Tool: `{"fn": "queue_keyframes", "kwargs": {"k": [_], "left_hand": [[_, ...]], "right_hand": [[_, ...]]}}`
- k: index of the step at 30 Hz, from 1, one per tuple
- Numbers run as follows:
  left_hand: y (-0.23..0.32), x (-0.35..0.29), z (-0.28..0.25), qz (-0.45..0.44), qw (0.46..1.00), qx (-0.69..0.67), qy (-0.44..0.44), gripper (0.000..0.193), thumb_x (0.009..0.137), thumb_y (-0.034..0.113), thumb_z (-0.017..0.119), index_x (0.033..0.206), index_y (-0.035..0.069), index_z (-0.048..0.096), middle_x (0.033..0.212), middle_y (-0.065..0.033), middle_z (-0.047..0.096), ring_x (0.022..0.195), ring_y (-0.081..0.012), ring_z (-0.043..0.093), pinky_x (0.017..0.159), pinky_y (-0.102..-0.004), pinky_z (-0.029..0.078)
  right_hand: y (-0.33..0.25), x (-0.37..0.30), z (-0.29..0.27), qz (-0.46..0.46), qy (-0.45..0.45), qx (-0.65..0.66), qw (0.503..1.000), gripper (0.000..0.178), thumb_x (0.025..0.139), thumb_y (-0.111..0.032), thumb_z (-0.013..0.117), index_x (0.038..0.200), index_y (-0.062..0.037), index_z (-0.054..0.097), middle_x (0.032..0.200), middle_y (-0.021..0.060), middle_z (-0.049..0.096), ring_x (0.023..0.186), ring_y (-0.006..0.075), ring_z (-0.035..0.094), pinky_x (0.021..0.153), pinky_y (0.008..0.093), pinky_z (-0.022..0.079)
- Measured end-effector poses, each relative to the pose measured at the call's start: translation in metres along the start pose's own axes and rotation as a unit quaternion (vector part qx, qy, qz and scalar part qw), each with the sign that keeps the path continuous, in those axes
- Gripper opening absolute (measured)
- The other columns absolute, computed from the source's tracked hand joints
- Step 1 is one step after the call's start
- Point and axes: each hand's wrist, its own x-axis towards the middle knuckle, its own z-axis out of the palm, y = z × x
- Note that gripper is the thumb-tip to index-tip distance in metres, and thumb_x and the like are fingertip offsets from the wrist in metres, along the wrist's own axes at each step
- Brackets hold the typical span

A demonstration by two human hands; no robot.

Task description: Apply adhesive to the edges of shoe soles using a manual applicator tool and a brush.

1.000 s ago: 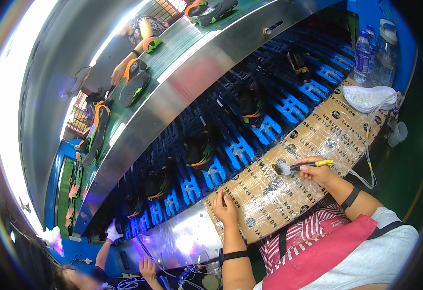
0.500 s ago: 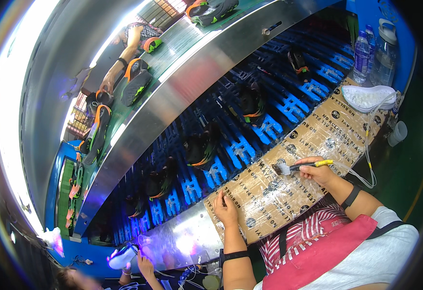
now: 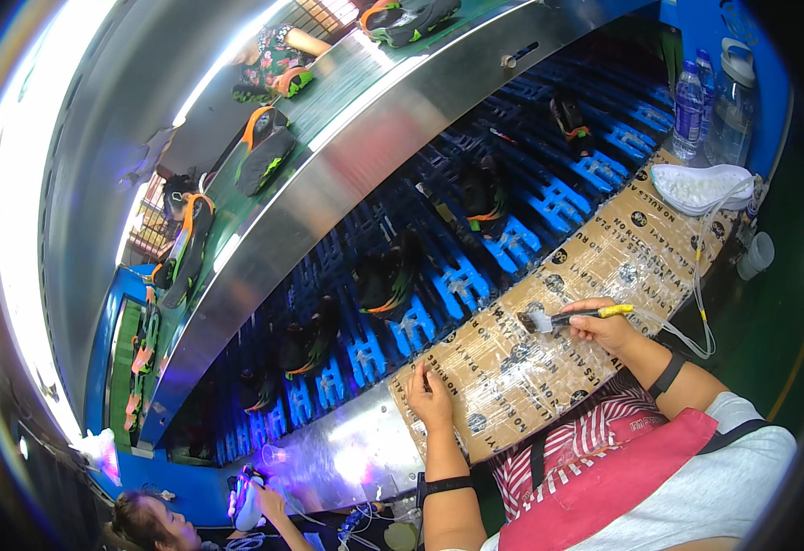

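Observation:
In my right hand (image 3: 597, 326) is a glue brush (image 3: 563, 318) with a dark handle, a yellow collar and pale, coated bristles. A thin clear tube (image 3: 673, 329) runs off its back end. The bristles are over a tape-covered cardboard sheet (image 3: 521, 390). My left hand (image 3: 429, 397) rests at the sheet's left end, fingers loosely bent and apart, holding nothing that I can see. Beyond the sheet, dark shoes with orange trim, such as this shoe (image 3: 388, 289), stand on a rack of blue slats (image 3: 459, 286).
Higher up, a green conveyor belt (image 3: 333, 87) carries shoes (image 3: 266, 156) behind a metal rail (image 3: 356, 147). At right are water bottles (image 3: 687, 110), a white dish (image 3: 701, 186) and a cup (image 3: 757, 253). At lower left, a co-worker's hand (image 3: 271, 505) is at a shoe (image 3: 248, 500).
Shoes on the belt and rack have shifted slightly right. The arm reaching over the belt has drawn back. The lower-left co-worker has leaned in and turned their shoe. My hands stay put.

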Motion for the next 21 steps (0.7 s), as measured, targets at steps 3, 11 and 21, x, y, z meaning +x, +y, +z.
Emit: {"fn": "queue_keyframes", "kwargs": {"k": [3,11,21], "left_hand": [[-0.0013,-0.0002,0.0008,0.003,1.0,-0.008,0.004,0.024,0.077,0.006,0.053,0.099,0.001,0.061,0.086,-0.0115,0.061,0.082,-0.0255,0.053,0.076,-0.0346,0.042],[0.0006,-0.0005,0.0,-0.015,1.0,-0.009,0.001,0.024,0.077,0.007,0.052,0.099,0.001,0.061,0.086,-0.0121,0.06,0.082,-0.0261,0.054,0.076,-0.0348,0.042],[-0.0005,-0.0008,-0.0006,-0.009,1.0,-0.009,0.002,0.025,0.077,0.006,0.052,0.099,0.0,0.061,0.085,-0.0127,0.06,0.082,-0.0268,0.054,0.076,-0.0351,0.042]], "right_hand": [[-0.0013,-0.0004,0.0004,0.001,-0.001,-0.001,1.0,0.029,0.079,-0.015,0.061,0.105,-0.0006,0.059,0.073,0.0035,0.061,0.058,0.005,0.052,0.051,0.0159,0.039],[-0.0039,-0.0014,0.0021,0.002,-0.004,0.013,1.0,0.031,0.079,-0.015,0.062,0.105,0.0007,0.058,0.073,0.0041,0.061,0.059,0.0054,0.052,0.052,0.0163,0.04],[-0.0049,-0.0017,0.0056,-0.002,0.009,0.03,1.0,0.026,0.079,-0.007,0.059,0.102,0.0036,0.057,0.069,0.0055,0.06,0.054,0.0055,0.05,0.049,0.0162,0.04]]}}
